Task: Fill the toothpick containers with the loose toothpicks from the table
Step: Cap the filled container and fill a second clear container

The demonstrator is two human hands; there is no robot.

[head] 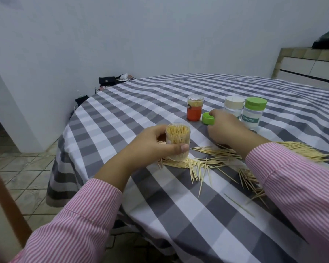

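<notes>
A person's left hand (150, 147) wraps its grip around an open clear jar (177, 141) packed with toothpicks, standing upright on the checked surface (179, 205). The right hand (226, 128) curls its fingers onto a green lid (208, 118) beyond. Loose toothpicks (207, 162) lie scattered near and right. Risk: capping a brimful jar could snag tips or tip it, spilling picks; three capped jars (254, 114) wait behind.

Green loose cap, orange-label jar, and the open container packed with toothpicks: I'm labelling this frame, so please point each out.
green loose cap (207, 118), head view, on its outer side wall.
orange-label jar (194, 112), head view, on the orange label.
open container (177, 134), head view, on its clear wall, over the toothpicks.
</notes>
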